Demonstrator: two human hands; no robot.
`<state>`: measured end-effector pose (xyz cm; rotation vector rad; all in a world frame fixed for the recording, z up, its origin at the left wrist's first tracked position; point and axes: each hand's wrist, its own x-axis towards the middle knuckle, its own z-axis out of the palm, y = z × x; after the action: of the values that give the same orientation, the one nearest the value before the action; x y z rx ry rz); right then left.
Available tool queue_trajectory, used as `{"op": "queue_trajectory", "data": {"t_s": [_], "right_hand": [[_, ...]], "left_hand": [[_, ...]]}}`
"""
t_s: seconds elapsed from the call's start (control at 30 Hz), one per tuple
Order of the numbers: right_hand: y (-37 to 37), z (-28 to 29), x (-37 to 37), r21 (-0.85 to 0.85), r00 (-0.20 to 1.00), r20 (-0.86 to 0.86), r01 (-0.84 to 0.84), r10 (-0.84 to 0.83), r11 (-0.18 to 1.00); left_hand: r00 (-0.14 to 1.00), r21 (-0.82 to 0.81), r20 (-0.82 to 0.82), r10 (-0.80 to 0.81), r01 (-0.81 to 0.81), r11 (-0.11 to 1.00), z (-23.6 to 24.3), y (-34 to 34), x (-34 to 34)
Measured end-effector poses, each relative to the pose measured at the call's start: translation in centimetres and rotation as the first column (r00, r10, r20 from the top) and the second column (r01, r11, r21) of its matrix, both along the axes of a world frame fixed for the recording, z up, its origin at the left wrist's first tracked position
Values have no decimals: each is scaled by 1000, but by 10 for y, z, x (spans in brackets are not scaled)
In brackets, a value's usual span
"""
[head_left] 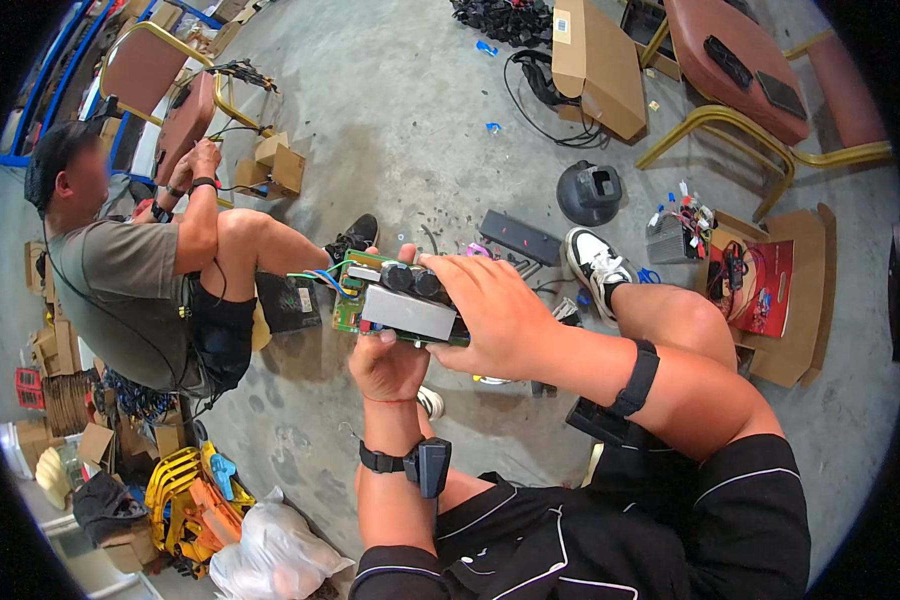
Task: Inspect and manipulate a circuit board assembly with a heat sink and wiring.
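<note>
Head view: left hand (pixel 388 367) and right hand (pixel 495 315) both clamp a flat green circuit board (pixel 402 300) bearing black cylindrical capacitors (pixel 412 279).

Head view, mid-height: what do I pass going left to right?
Seated person in grey shirt → green circuit board with black capacitors → right hand → black-and-white sneaker → open cardboard box with red sheet.

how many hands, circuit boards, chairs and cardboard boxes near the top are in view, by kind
Person's own hands: 2, left hand and right hand, both on the board
Green circuit board: 1
Padded chairs: 2, one at upper left, one at upper right
Cardboard boxes near the top: 2, long box and small box
Total: 7
</note>
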<state>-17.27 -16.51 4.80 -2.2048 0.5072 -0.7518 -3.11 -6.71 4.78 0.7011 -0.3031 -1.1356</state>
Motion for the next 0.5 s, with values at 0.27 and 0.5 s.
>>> {"op": "queue_trajectory", "data": {"t_s": [0.27,0.5], "right_hand": [[-2,1,-2,-13,1000,6,1,-1,1000],[-4,0,-2,54,1000,-13,-21,22,998]], "left_hand": [[999,-34,1,37,-37,999,-3,-3,-1],[990,-76,-114,80,-89,993,-6,-6,3]]}}
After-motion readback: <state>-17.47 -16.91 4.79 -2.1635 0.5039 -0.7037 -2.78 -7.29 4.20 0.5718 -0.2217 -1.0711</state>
